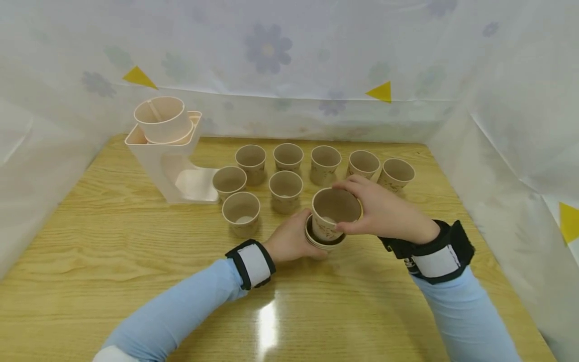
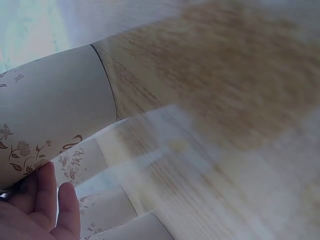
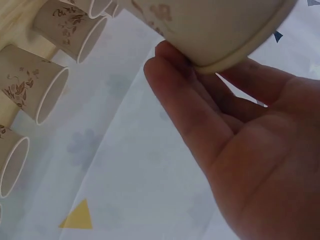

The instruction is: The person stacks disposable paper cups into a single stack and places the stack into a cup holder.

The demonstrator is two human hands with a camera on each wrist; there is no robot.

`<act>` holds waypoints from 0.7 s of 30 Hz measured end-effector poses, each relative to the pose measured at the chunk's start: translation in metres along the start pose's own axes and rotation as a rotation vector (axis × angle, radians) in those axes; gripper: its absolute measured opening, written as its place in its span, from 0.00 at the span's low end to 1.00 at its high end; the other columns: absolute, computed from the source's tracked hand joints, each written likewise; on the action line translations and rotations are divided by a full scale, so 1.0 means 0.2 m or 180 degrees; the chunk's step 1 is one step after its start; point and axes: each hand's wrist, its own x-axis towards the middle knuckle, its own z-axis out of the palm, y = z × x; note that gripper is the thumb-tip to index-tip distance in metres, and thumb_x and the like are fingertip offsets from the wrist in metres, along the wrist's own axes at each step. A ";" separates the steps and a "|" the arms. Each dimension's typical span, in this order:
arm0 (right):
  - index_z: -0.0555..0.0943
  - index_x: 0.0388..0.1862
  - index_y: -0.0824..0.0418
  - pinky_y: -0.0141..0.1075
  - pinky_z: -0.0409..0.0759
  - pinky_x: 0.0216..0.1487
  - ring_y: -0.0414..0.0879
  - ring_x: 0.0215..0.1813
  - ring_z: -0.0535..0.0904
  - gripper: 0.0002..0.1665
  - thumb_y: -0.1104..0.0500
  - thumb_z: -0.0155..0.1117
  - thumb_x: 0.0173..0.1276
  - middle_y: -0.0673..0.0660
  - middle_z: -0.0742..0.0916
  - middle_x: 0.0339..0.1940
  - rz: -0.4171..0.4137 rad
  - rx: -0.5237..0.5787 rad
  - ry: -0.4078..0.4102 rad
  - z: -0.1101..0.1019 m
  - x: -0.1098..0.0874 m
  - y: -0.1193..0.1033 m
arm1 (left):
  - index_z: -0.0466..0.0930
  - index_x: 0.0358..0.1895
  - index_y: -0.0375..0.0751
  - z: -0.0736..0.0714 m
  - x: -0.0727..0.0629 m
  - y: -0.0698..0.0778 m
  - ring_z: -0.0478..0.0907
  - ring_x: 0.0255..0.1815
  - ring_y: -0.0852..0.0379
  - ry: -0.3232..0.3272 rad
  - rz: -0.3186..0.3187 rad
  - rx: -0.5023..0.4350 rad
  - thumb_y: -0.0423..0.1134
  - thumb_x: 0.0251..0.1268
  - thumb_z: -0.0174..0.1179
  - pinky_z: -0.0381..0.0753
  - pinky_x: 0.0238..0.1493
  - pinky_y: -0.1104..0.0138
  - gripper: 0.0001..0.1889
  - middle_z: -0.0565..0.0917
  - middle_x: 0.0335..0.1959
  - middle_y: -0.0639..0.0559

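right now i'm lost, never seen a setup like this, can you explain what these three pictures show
No machine here: just a person's two bare hands. The widest picture comes from a camera worn on the head; the other two come from one on each wrist. The right hand holds a patterned cup, its base at the mouth of a cup stack that the left hand grips. Eight more cups stand on the wooden table, and a pale stand at the back left bears a round container.

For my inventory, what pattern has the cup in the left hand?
Brown flowers and leafy stems on a pale cup, best seen in the left wrist view.
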 end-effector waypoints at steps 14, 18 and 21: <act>0.74 0.59 0.65 0.46 0.75 0.52 0.52 0.50 0.77 0.37 0.53 0.72 0.49 0.59 0.78 0.52 -0.0034 -0.0036 -0.0289 0.09 0.03 0.05 | 0.64 0.64 0.43 0.01 0.00 -0.01 0.74 0.54 0.54 0.0069 0.0109 0.0021 0.39 0.36 0.76 0.72 0.57 0.62 0.45 0.77 0.55 0.49; 0.74 0.59 0.65 0.46 0.76 0.52 0.51 0.50 0.78 0.38 0.55 0.73 0.48 0.58 0.79 0.52 -0.0052 -0.0011 -0.0373 0.11 0.03 0.05 | 0.66 0.63 0.41 0.01 0.00 0.00 0.75 0.54 0.54 0.0096 0.0115 0.0028 0.39 0.35 0.76 0.72 0.57 0.62 0.43 0.77 0.54 0.49; 0.73 0.59 0.66 0.46 0.75 0.54 0.52 0.51 0.78 0.39 0.57 0.73 0.47 0.58 0.79 0.52 -0.0054 0.0051 -0.0440 0.12 0.04 0.05 | 0.68 0.60 0.40 0.01 0.00 0.00 0.75 0.53 0.54 0.0117 0.0110 0.0040 0.39 0.35 0.76 0.73 0.57 0.62 0.42 0.78 0.53 0.49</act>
